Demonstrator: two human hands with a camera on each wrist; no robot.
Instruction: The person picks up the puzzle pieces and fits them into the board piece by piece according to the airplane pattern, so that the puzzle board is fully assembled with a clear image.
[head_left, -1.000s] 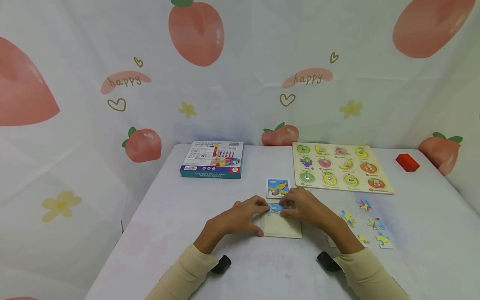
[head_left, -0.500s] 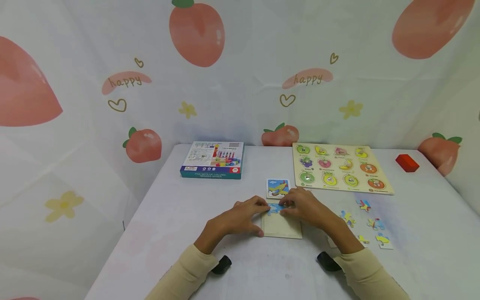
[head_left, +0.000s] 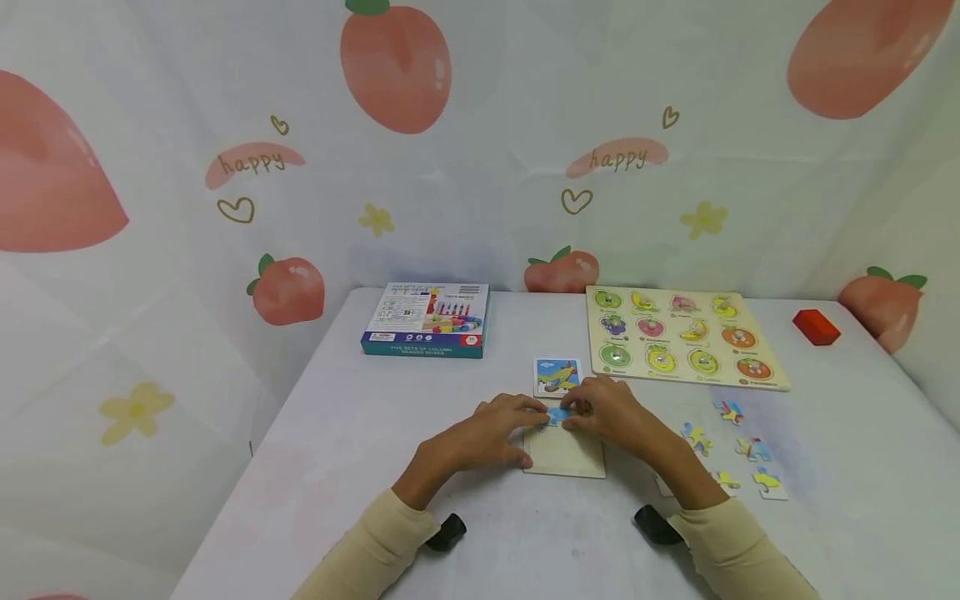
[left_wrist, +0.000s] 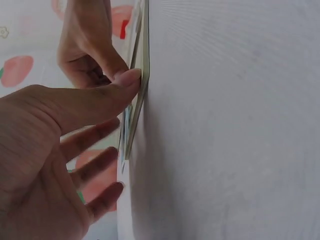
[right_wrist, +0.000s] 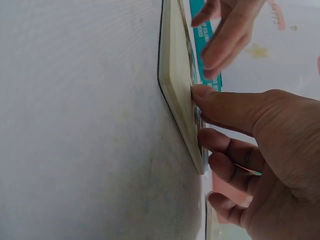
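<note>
A pale wooden puzzle tray [head_left: 564, 454] lies in front of the person in the head view, with blue jigsaw pieces [head_left: 556, 417] along its far side. My left hand [head_left: 498, 429] reaches over the tray's left edge, fingertips on the blue pieces and thumb by the near left corner. From the other side, my right hand [head_left: 609, 417] pinches a blue piece at the far right with thumb and curled fingers. The left wrist view has the left thumb [left_wrist: 127, 80] along the tray's edge, other fingers spread. Just beyond the tray is a picture card [head_left: 557, 377] of a yellow airplane.
Loose jigsaw pieces [head_left: 753, 449] are scattered right of the right forearm, some partly behind it. A fruit peg board [head_left: 686, 337] lies at the back right, near a red block [head_left: 816, 327]. A green-edged boxed set [head_left: 425, 320] is at the back left.
My left hand has shifted slightly right, its fingertips now covering more of the blue pieces. The right hand stays nearly in place over the tray's far right corner.
</note>
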